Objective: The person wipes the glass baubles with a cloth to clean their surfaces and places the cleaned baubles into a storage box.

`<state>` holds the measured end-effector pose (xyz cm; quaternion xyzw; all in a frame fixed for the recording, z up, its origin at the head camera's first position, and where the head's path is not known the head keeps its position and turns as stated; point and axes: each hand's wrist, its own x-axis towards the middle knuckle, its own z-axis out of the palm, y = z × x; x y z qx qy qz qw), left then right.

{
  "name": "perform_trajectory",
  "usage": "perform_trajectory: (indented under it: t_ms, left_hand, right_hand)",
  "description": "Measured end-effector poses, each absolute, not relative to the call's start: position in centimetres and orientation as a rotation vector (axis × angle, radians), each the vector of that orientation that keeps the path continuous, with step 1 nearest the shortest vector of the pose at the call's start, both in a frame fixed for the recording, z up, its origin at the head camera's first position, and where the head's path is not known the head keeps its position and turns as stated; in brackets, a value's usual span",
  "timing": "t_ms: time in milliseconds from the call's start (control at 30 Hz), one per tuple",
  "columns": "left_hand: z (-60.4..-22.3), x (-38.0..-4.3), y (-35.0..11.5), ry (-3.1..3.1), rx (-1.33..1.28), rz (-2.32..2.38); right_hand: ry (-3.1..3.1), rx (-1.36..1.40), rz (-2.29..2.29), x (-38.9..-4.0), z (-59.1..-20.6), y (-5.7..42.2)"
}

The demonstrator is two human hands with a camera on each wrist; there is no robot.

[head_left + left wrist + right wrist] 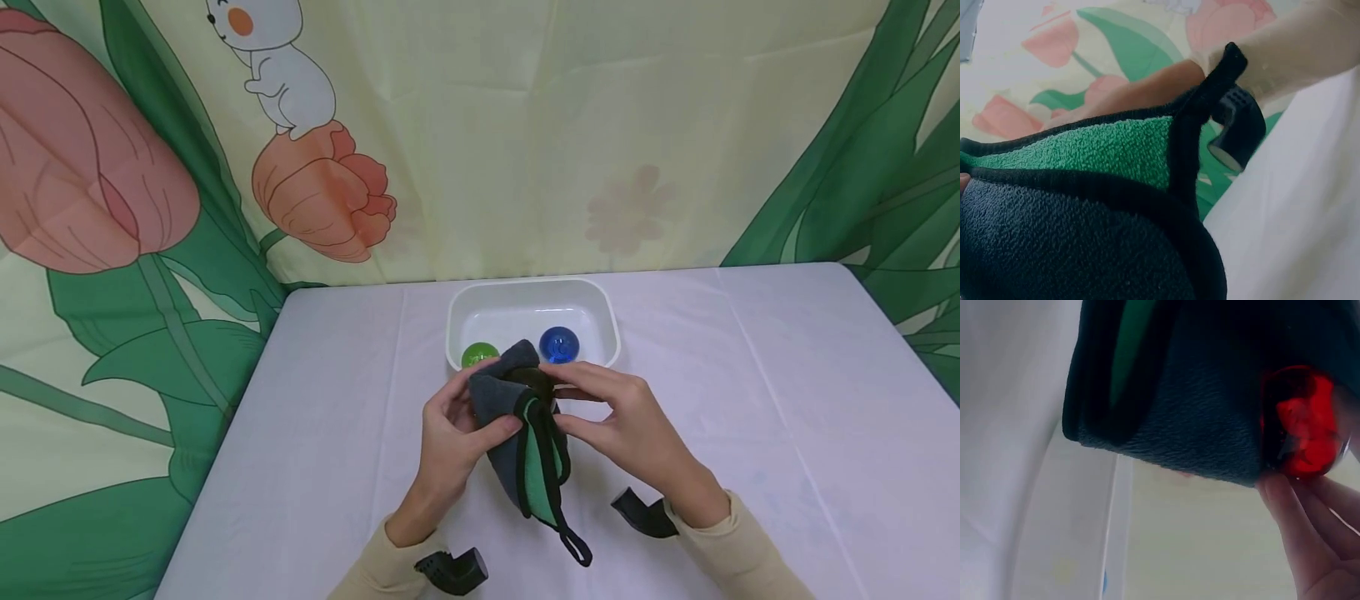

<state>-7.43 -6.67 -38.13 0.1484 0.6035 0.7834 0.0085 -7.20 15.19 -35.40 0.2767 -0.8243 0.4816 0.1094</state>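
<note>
A folded cloth (pixel 506 454), dark blue-grey on one side and green on the other with black edging and a hanging loop, is held up over the table. My left hand (pixel 453 437) grips it from the left, thumb on the outer face. Wrapped partly in its folds is a shiny ball (pixel 534 382), dark in the head view. The right wrist view shows this ball as clear red (pixel 1304 425). My right hand (pixel 637 425) holds the ball with its fingertips against the cloth's edge. Only a fingertip of the left hand (pixel 964 181) and part of the cloth (pixel 1072 231) show in the left wrist view.
Behind the hands stands a white tray (pixel 517 292). Inside it lie a green ball (pixel 478 353) and a blue ball (pixel 559 344). A white cloth covers the table (pixel 750 433), and a curtain (pixel 487 150) printed with flowers hangs along its far edge.
</note>
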Motion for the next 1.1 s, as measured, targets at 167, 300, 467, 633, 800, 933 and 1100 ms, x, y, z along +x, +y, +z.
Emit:
perform_trajectory:
  t_ms: [167,300,467,633,800,933,1100]
  left_hand:
    - [-38.1,-7.4,-6.6,1.894,0.439,2.454]
    - [-38.1,-7.4,-6.6,1.892,0.437,2.452]
    - [-38.2,-7.4,-6.5,1.884,0.450,2.461]
    - [-38.2,-7.3,-6.5,1.872,0.434,2.469]
    - [-38.4,-7.2,-6.5,1.855,0.419,2.495]
    - [-38.5,-7.2,-6.5,1.866,0.408,2.515]
    - [-38.5,-7.3,-6.5,1.879,0.400,2.517]
  right_hand:
    - [-2.344,0.954,1.355,-7.4,-35.1,15.3]
    - [-2.259,1.132,1.262,-7.6,-35.0,15.6]
    - [-2.231,1.195,1.244,-7.7,-35.1,15.7]
    - [-2.247,1.100,1.304,-7.5,-35.0,15.5]
    - [-2.324,0.825,1.626,-7.1,-35.0,14.8]
    - [-2.366,0.752,1.730,-7.2,-35.2,14.8]
    - [-2.364,0.920,1.520,-7.4,-35.1,15.2]
